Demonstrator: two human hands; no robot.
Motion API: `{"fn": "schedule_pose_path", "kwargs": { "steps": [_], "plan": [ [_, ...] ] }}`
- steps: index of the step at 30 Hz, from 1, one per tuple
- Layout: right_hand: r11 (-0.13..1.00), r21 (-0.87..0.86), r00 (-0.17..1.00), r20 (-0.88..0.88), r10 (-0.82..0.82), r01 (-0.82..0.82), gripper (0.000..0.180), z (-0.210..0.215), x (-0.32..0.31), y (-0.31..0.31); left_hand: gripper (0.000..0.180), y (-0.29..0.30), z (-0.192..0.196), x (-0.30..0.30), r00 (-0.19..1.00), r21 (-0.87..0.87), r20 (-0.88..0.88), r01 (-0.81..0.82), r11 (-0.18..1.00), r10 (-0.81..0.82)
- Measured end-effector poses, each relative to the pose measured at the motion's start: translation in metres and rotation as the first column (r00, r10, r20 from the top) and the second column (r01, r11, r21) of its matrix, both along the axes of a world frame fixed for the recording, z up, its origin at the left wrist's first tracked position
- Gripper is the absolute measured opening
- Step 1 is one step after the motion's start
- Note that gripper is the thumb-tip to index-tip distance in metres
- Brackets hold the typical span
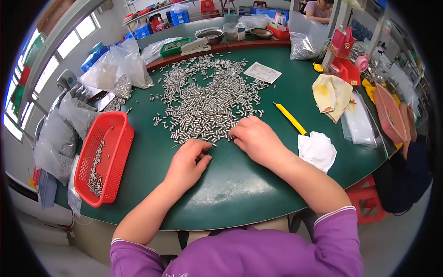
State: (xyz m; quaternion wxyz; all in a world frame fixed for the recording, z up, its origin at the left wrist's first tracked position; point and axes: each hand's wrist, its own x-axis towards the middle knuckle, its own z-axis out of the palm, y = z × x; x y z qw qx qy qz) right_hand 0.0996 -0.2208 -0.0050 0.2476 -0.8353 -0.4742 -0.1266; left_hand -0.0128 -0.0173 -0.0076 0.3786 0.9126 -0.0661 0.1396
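Note:
A wide pile of small silver metal cylinders (198, 101) is spread over the green tabletop (221, 189). At its near edge, my left hand (188, 162) is closed, fingers curled, with a cylinder beside the index fingertip. Whatever lies under those fingers is hidden. My right hand (254, 139) bends its fingers down against the pile's near right edge. Its fingertips touch the cylinders there, and what they hold, if anything, is hidden. On the left stands a red perforated plastic basket (121, 152) with some cylinders along its bottom.
Right of the pile lie a yellow utility knife (290, 119), a white cloth cup (317, 151), a stained cloth (331, 96) and a paper slip (262, 72). Plastic bags of parts (57, 138) crowd the left edge. A stapler (195, 46) and metal bowls (210, 34) stand behind. Another person (318, 11) sits far back.

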Motion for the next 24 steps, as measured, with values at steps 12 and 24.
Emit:
{"fn": "schedule_pose_path", "kwargs": {
  "steps": [12,24],
  "plan": [
    [0.996,0.023,0.994,-0.060,0.089,-0.088,0.018,-0.006,-0.003,-0.004,0.019,-0.013,0.011,0.022,0.977,0.205,0.050,0.193,0.960,-0.207],
    [0.997,-0.033,0.983,-0.169,0.070,-0.076,0.020,0.006,-0.014,0.000,0.045,-0.008,0.005,0.018,0.987,0.055,-0.014,0.161,0.985,-0.161]
  ]
}}
